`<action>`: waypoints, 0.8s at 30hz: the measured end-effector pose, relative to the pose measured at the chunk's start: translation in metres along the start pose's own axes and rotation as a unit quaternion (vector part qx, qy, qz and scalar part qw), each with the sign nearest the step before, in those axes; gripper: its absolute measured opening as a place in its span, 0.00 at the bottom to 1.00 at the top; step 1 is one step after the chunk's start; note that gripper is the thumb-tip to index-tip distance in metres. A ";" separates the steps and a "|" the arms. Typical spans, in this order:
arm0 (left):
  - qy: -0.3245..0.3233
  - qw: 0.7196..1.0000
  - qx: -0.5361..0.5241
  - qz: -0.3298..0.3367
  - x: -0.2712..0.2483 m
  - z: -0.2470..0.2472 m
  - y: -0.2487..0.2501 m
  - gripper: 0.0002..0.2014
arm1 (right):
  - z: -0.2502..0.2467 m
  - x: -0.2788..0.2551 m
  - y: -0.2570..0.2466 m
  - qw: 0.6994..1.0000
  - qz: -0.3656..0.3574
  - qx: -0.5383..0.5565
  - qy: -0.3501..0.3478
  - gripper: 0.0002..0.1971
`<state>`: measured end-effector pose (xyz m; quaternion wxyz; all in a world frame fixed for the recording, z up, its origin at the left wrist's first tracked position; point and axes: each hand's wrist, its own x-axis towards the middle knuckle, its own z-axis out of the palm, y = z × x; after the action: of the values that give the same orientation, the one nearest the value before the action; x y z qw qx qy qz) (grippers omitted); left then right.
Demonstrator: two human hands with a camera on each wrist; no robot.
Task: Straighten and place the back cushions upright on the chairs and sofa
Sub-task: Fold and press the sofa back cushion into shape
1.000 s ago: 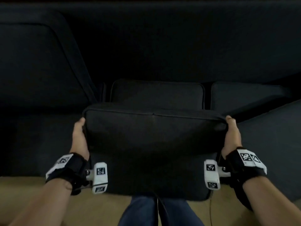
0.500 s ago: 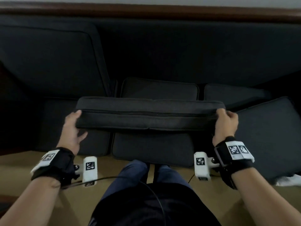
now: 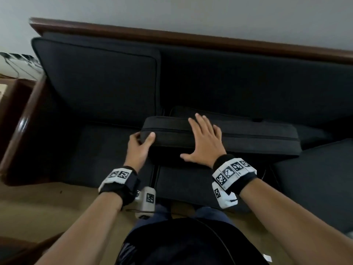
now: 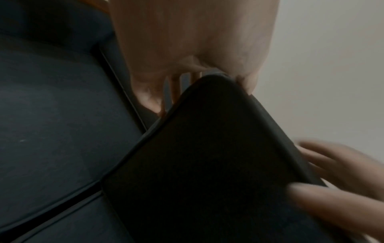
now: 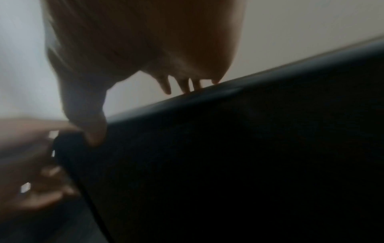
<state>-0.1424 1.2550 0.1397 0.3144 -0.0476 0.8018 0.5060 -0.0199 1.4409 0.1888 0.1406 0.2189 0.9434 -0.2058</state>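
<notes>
While left back cushion (image 3: 99, 81) stands upright on sofa (image 3: 191, 38) | middle cushion (image 3: 248, 138) lies flat on seat, unplaced | left hand (image 3: 138, 148) curled round its end | right hand (image 3: 205, 140) spread flat on top | right-side cushion (image 3: 315, 180) also left

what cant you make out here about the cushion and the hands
- Head view: the dark fabric back cushion hides the left hand fingertips; only the thumb shows on top.
- Left wrist view: right hand is motion-blurred.
- Right wrist view: cushion face is near black, no seam readable; the left hand is blurred at the frame edge.
</notes>
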 end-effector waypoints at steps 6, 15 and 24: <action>-0.107 0.994 0.004 -0.008 0.003 -0.035 -0.020 0.46 | 0.031 0.019 -0.060 0.991 0.061 -0.118 -0.004 0.62; -0.241 0.955 0.153 0.076 -0.008 -0.062 -0.024 0.54 | 0.041 -0.018 -0.064 0.992 0.073 -0.088 0.044 0.39; -0.293 0.891 0.256 0.234 -0.012 -0.084 0.022 0.63 | -0.036 -0.056 -0.053 0.977 0.050 0.141 0.153 0.30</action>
<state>-0.1798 1.1917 0.1880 0.4090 0.3735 0.7631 0.3332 -0.0027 1.3936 0.2573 -0.0278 0.3127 0.9030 -0.2933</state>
